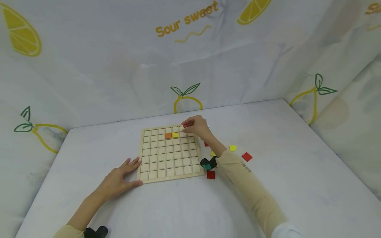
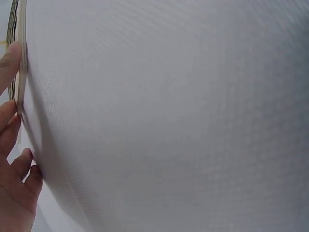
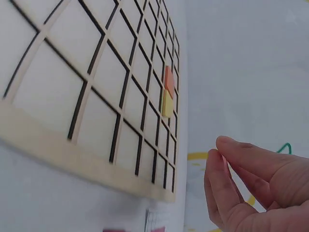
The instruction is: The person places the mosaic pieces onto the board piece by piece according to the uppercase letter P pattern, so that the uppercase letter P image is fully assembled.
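Observation:
A square wooden grid board (image 1: 176,178) lies on the white table. My left hand (image 1: 117,181) rests at its near left corner, thumb on the front edge and straight fingers along the left edge; the left wrist view shows these fingers (image 2: 8,126) against the board's side. An orange tile (image 1: 168,136) and a yellow tile (image 1: 175,135) sit side by side in cells of a far row. Over the far right corner hovers my right hand (image 1: 197,127), thumb and fingertips drawn together (image 3: 251,183). I cannot tell whether something small is between them.
Right of the board lie loose pieces: a red tile (image 1: 246,156), another red tile (image 1: 210,175), a yellow piece (image 1: 232,148) and more partly hidden by the right forearm (image 1: 247,185). A white grid-lined sheet (image 3: 155,220) lies beyond the board's right edge. A lemon-print cloth (image 1: 125,72) hangs behind.

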Available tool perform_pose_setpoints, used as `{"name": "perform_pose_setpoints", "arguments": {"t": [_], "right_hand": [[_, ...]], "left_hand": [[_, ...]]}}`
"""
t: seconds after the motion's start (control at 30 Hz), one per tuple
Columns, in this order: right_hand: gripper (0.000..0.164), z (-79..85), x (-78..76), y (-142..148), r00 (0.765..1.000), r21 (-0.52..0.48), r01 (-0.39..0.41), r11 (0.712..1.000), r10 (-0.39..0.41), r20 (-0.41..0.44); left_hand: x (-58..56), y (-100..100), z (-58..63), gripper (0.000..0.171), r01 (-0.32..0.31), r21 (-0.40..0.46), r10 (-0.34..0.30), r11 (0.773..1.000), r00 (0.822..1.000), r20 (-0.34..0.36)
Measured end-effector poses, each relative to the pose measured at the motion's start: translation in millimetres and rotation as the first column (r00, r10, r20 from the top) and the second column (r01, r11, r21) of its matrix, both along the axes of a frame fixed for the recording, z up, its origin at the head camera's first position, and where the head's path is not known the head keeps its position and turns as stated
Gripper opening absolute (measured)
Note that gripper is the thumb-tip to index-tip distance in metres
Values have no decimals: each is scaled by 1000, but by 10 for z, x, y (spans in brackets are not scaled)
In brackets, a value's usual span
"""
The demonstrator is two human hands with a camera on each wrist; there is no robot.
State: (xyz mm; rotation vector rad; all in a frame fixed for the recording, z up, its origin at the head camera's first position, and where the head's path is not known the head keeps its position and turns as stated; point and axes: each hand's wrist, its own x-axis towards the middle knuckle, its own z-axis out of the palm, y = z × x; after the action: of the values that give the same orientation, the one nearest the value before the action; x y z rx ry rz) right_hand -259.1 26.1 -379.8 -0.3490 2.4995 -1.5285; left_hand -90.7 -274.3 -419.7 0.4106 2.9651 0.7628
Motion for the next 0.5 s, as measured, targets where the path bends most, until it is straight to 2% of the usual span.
{"name": "perform_pose_setpoints", "arguments": {"t": [0.1,0.17,0.5], "right_hand": [[30,85,49,276,997,-76,5,997,1,72],[31,115,79,454,995,-89,12,996,-3,101],[35,73,275,1276,984,-6,75,997,-73,160]], "left_hand": [[-2,-8,-6,76,-3,0,3,1000,1000,8],[1,-17,-12,76,-9,5,9,1000,1000,13],[0,-11,-8,75,-4,20,4,1000,1000,8]]}}
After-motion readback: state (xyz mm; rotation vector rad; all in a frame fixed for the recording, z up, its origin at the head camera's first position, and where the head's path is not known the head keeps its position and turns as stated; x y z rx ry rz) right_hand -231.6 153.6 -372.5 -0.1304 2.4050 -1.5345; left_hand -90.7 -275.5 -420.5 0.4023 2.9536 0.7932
